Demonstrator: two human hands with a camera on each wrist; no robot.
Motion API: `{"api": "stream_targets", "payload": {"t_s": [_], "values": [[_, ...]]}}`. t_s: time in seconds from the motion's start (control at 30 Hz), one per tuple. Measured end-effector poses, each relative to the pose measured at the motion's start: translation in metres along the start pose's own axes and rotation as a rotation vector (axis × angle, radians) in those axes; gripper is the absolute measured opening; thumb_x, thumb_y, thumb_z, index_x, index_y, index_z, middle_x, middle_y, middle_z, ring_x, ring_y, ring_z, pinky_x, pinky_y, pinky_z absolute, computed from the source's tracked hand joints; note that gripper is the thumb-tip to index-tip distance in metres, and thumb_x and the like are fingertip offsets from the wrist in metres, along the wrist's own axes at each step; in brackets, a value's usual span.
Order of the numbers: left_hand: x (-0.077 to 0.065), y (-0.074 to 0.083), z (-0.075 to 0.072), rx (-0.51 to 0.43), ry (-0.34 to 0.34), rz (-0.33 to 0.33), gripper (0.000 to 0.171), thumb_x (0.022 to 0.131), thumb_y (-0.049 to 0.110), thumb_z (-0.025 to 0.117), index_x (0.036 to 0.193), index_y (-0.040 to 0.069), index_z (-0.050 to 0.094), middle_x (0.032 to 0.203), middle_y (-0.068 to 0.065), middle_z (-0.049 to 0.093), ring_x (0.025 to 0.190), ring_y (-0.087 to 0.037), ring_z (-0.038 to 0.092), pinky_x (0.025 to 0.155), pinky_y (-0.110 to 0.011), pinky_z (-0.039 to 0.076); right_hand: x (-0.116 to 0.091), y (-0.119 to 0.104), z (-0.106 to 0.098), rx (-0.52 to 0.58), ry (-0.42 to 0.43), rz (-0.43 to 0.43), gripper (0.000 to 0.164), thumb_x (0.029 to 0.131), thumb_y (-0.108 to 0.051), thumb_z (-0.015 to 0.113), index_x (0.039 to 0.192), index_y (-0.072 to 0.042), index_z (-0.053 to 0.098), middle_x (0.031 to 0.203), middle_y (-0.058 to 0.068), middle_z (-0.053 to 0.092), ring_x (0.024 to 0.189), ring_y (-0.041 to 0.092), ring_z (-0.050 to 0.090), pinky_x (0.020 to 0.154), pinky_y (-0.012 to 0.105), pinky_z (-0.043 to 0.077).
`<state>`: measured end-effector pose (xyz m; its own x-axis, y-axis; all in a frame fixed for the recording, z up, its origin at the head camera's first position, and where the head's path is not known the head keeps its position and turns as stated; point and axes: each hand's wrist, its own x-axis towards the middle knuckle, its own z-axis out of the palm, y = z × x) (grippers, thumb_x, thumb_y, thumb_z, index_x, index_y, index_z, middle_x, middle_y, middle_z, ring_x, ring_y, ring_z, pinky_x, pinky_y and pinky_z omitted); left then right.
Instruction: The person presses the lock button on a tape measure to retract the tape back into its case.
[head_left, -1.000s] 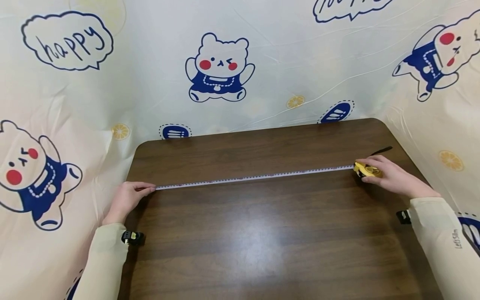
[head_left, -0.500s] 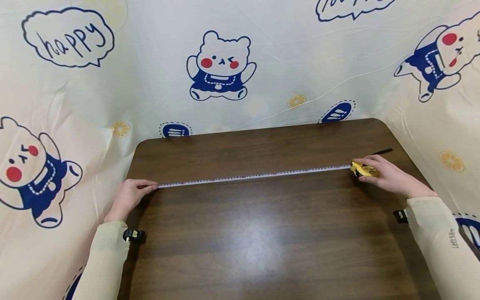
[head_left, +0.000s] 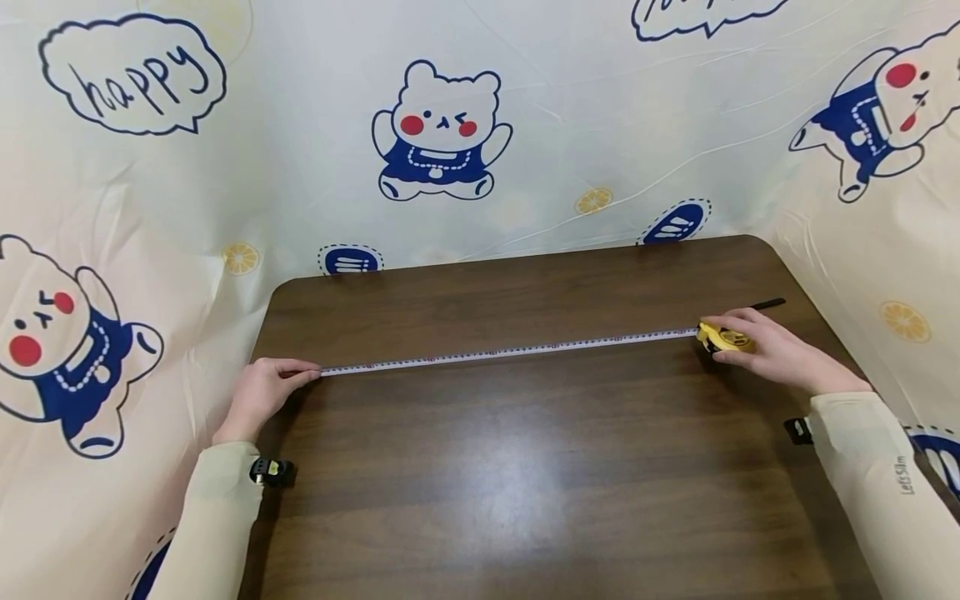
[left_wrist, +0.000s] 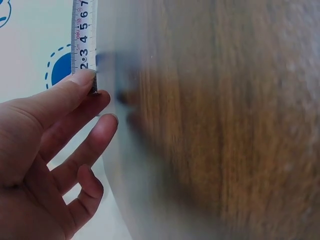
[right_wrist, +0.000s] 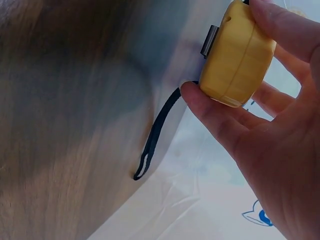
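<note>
A tape measure with a yellow case (head_left: 725,338) is drawn out, its white blade (head_left: 495,353) running nearly straight across the far half of the brown table. At the table's left side my left hand (head_left: 262,392) pinches the blade's free end; in the left wrist view, thumb and forefinger hold the blade (left_wrist: 84,37) just below the printed 2, the other fingers loosely bent. My right hand (head_left: 780,354) grips the case near the right edge. The right wrist view has the case (right_wrist: 239,55) between thumb and fingers, with a metal clip (right_wrist: 210,41) and black wrist strap (right_wrist: 159,125).
The brown wooden table (head_left: 525,467) has rounded far corners. A pale curtain (head_left: 300,150) printed with bears hangs behind it and at both sides. Each sleeve carries a small black camera at the wrist, such as the left camera (head_left: 272,472).
Both hands have moved slightly toward each other, the left hand to the right and the right hand to the left. The visible blade is a little shorter, and both grips stay the same.
</note>
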<state>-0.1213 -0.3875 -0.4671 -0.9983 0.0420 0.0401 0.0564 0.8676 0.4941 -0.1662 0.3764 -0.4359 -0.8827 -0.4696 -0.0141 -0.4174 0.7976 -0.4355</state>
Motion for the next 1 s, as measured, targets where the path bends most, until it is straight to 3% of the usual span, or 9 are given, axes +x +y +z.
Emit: {"api": "stream_targets", "payload": {"t_s": [0.43,0.7,1.0], "values": [[0.0,0.0033,0.0031,-0.007,0.004,0.018,0.016,0.095,0.021,0.079,0.104,0.009,0.084,0.104,-0.014,0.079,0.104,-0.039,0.072,0.094,-0.058,0.052,0.0038,-0.0051,0.001,-0.007,-0.018,0.006,0.056,0.094,-0.015,0.078,0.145,-0.002,0.056,0.133,0.029,0.053,0.113,0.044,0.057,0.094,0.066,0.048],[-0.0002,0.006,0.0045,-0.015,-0.031,-0.014,0.018,0.096,0.023,0.078,0.107,0.009,0.083,0.108,-0.015,0.078,0.108,-0.04,0.07,0.097,-0.061,0.05,0.0058,-0.0073,0.0024,-0.015,-0.021,-0.003,0.056,0.095,-0.014,0.078,0.145,-0.002,0.056,0.132,0.029,0.053,0.113,0.044,0.058,0.094,0.066,0.049],[0.0015,0.0095,0.0067,-0.016,-0.025,-0.011,0.018,0.096,0.024,0.078,0.106,0.01,0.084,0.108,-0.015,0.079,0.109,-0.04,0.07,0.095,-0.061,0.05,0.0076,-0.0061,0.0047,-0.023,-0.023,-0.013,0.056,0.095,-0.015,0.078,0.145,-0.002,0.056,0.132,0.028,0.054,0.112,0.042,0.059,0.093,0.063,0.05]]}}
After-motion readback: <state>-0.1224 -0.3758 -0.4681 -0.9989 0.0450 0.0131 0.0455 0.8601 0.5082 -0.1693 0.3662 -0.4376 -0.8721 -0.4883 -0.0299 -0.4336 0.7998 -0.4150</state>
